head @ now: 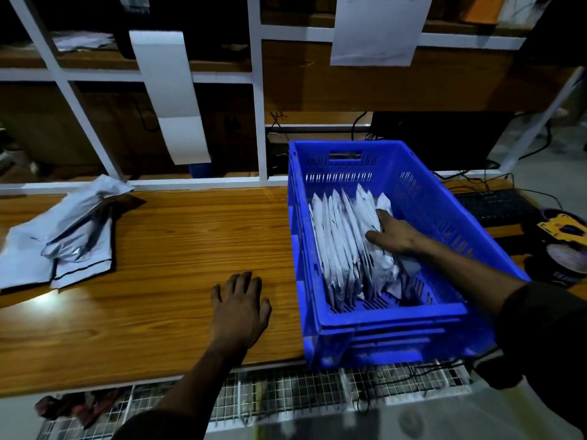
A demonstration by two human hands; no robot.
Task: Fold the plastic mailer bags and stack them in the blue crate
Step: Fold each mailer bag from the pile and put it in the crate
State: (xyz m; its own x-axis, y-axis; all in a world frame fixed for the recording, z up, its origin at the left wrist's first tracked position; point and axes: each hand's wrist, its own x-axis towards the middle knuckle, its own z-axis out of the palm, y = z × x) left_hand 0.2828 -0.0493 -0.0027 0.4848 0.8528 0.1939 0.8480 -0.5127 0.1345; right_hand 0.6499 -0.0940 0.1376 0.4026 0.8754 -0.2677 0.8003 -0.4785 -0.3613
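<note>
Blue plastic crate (pixel 394 315) sits at the desk's (pixel 158 249) near right, a row of folded white mailer bags (pixel 343 236) standing on edge inside. The right hand (pixel 394 233) presses the rightmost bag, fingers fairly straight. The left hand (pixel 239 308) lies flat, fingers spread, on the wood-grain top. Unfolded bags (pixel 63 236) are heaped far left. A keyboard (pixel 495 206) and tape dispenser (pixel 562 231) lie right; no writing is legible.

Dim, bluish light throughout; a soft glare patch on the wooden surface (pixel 44 300) at nine o'clock. Shelving (pixel 254 90) at twelve bows with wide-angle distortion; the bottom edge looks blurred, perhaps from motion.
</note>
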